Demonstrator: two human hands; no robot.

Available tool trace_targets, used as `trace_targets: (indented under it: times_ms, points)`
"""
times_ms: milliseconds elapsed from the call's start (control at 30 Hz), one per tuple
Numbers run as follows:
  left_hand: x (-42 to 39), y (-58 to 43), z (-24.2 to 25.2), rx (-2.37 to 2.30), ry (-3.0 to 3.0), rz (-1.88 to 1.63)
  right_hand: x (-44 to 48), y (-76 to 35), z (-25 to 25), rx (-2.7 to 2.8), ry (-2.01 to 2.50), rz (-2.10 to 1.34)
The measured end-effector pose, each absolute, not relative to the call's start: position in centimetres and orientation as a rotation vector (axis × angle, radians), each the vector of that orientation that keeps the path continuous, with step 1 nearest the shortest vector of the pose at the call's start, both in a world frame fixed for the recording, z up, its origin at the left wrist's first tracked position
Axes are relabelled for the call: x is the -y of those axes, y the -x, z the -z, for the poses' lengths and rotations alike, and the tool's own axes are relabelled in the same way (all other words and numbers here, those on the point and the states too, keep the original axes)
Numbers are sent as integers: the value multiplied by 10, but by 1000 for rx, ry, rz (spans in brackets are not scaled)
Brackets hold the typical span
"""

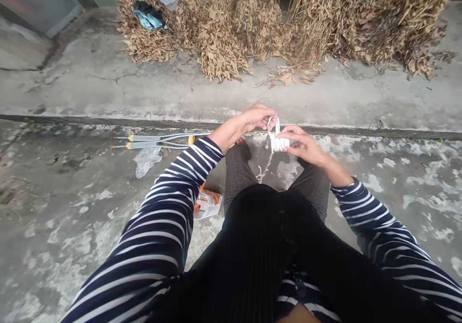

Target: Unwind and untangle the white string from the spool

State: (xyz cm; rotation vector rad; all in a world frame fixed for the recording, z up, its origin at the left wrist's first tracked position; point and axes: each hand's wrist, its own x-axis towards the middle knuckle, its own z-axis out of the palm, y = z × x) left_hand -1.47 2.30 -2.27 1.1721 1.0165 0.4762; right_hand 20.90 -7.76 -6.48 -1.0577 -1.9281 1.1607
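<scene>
I sit on a concrete floor with my knees apart. Both hands are raised in front of me over my knees. My right hand pinches a small bundle of wound white cord. My left hand has its fingers closed on a loop of the same cord, which stands up from the bundle. A loose frayed end of the cord hangs down between my knees.
A pair of grey crutches lies on the floor to my left, with a clear plastic bag beside them. An orange and white packet sits by my left thigh. Bundles of dry leafy stalks line the far step.
</scene>
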Motion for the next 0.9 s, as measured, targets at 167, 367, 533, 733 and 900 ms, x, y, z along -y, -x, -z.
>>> trace_targets:
  times_ms: [167,367,533,733,900]
  points:
    - [-47,25,32,-1016,-1421,-210,85,-209,65,1710,1045,-1523]
    - [-66,24,31,-1115,-1595,6,77,-225,50,1829,1148,-1597]
    - [-61,2,49,-850,-1711,-114,76,-231,37,1563,1031,-1870]
    - [-25,-20,87,-749,-1318,-390,80,-243,29,1238,1022,-1872]
    - [11,-19,83,-757,-1012,-817,76,-247,21,1096,1034,-1883]
